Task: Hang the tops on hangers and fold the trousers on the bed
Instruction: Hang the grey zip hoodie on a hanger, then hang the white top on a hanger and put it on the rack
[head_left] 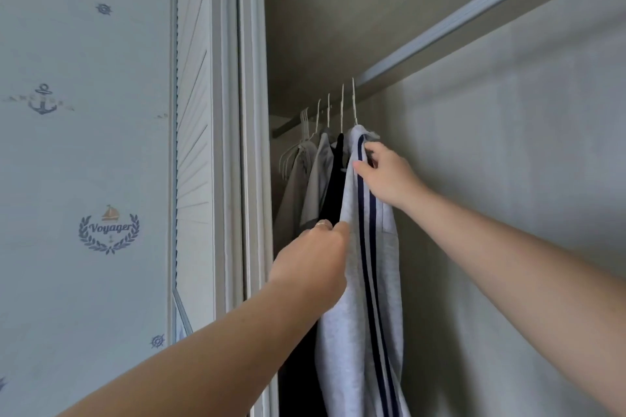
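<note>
The hanging step is in hand: the grey striped top (pixel 359 281) is hooked by its hanger (pixel 354 101) on the wardrobe rail (pixel 474 8), at the row's right end. Its shoulder is pinched by the right hand (pixel 386 176), and its front edge is gripped in the fingers (pixel 341 228) of the left hand (pixel 311 257). Smoothing and release are probably called for next.

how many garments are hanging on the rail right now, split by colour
plain pale grey garments: 2
black garment: 1
grey garment with navy stripes: 1
total: 4
</note>
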### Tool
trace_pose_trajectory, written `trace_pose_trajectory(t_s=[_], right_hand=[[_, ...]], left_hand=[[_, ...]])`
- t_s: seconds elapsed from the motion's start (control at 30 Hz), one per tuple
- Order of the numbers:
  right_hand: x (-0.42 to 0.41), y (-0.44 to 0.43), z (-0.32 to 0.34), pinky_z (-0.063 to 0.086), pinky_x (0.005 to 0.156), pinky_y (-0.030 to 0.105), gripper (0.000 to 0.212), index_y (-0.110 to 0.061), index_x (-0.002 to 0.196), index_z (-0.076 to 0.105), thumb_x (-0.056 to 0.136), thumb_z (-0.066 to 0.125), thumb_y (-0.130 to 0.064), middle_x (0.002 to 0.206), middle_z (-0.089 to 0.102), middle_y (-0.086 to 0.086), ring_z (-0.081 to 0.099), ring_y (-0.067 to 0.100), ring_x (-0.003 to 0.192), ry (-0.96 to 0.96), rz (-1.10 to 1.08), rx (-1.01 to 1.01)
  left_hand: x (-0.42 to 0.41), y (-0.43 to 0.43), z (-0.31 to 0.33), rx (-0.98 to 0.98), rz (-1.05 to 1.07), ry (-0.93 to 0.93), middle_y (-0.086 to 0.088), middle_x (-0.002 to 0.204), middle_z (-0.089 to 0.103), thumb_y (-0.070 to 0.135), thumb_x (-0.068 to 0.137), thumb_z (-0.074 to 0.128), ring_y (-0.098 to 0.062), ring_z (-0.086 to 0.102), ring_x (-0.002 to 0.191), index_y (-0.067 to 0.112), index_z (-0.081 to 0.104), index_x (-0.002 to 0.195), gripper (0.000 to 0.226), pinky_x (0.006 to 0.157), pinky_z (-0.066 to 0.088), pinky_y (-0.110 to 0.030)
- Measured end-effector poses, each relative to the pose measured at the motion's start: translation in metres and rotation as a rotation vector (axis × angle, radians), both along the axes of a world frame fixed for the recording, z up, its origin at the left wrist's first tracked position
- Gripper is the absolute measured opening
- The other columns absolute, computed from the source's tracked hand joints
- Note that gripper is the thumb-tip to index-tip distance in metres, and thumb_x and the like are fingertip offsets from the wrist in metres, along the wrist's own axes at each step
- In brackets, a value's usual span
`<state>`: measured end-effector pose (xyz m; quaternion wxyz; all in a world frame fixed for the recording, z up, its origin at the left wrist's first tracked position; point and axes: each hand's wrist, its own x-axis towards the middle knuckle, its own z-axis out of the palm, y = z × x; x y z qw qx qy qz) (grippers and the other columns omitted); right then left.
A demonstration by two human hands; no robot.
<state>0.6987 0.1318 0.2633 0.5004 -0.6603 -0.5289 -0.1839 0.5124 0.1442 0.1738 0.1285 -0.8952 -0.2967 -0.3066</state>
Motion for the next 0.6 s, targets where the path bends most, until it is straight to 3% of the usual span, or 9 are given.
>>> trace_pose_trajectory(t_s=[0.07, 0.17, 0.23, 0.33, 0.6], right_hand=[[-0.010, -0.011, -0.008, 0.036, 0.109, 0.041, 0.052, -0.016, 0.150, 0.038, 0.103, 0.047, -0.037, 0.152, 0.044, 0.009, 0.040, 0.030, 0.140, -0.040, -0.018, 0.041], [-0.035, -0.029, -0.024, 0.021, 0.121, 0.046, 0.055, -0.024, 0.155, 0.032, 0.104, 0.040, -0.045, 0.164, 0.026, 0.001, 0.019, 0.025, 0.151, -0.172, -0.052, 0.088], [-0.062, -0.042, -0.042, 0.010, 0.124, 0.044, 0.056, -0.033, 0.157, 0.025, 0.104, 0.036, -0.048, 0.167, 0.016, -0.003, 0.008, 0.020, 0.154, -0.258, -0.043, 0.060], [-0.117, -0.060, -0.074, 0.002, 0.122, 0.037, 0.060, -0.039, 0.158, 0.018, 0.102, 0.030, -0.056, 0.168, 0.006, -0.009, -0.003, 0.015, 0.155, -0.361, 0.045, 0.020], [-0.305, -0.093, -0.159, 0.001, 0.123, 0.046, 0.072, -0.041, 0.158, 0.010, 0.091, 0.015, -0.068, 0.168, -0.001, -0.011, -0.008, 0.016, 0.154, -0.460, 0.279, -0.148]], left_hand=[[-0.018, -0.006, -0.003, 0.119, -0.051, -0.013, 0.004, 0.114, 0.051, 0.012, 0.097, 0.050, -0.018, 0.051, 0.093, 0.019, 0.050, 0.114, 0.018, 0.067, 0.044, -0.028], [-0.064, -0.012, -0.011, 0.296, -0.088, -0.052, 0.006, 0.127, 0.055, 0.035, 0.096, 0.049, -0.021, 0.051, 0.120, 0.024, 0.055, 0.119, 0.026, 0.092, 0.048, -0.035], [-0.103, -0.015, -0.020, 0.357, -0.069, -0.070, 0.004, 0.133, 0.058, 0.046, 0.091, 0.043, -0.025, 0.051, 0.129, 0.025, 0.059, 0.120, 0.039, 0.099, 0.049, -0.041], [-0.167, -0.017, -0.040, 0.328, -0.011, -0.033, -0.002, 0.151, 0.048, 0.057, 0.095, 0.037, -0.030, 0.037, 0.145, 0.027, 0.051, 0.138, 0.054, 0.111, 0.040, -0.049], [-0.374, -0.061, -0.112, 0.128, 0.170, -0.073, 0.009, 0.169, 0.012, 0.073, 0.096, 0.022, -0.020, 0.001, 0.157, 0.037, 0.017, 0.159, 0.073, 0.124, 0.013, -0.050]])
